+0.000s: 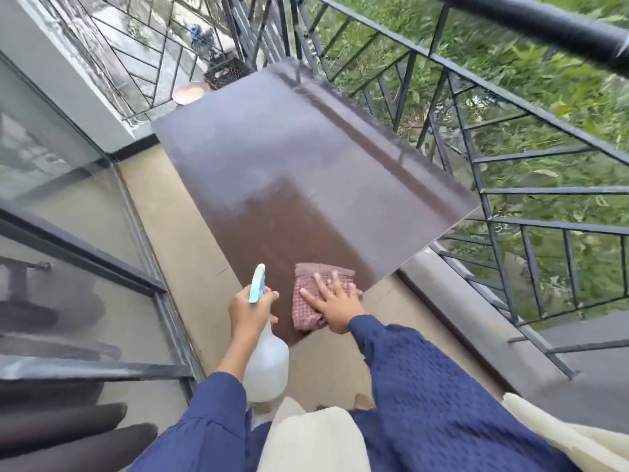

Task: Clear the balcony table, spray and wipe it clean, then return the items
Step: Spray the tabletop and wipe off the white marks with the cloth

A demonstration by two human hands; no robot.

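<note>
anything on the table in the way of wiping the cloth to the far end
Nothing visible does. The right hand presses the cloth at the table's near corner; the top ahead is bare. A plate and basket sit beyond its far left corner.

Brown table (306, 158), far half misted. Red checked cloth (306, 272) flat at near edge. White spray bottle (267, 366) upright beside it.
</note>
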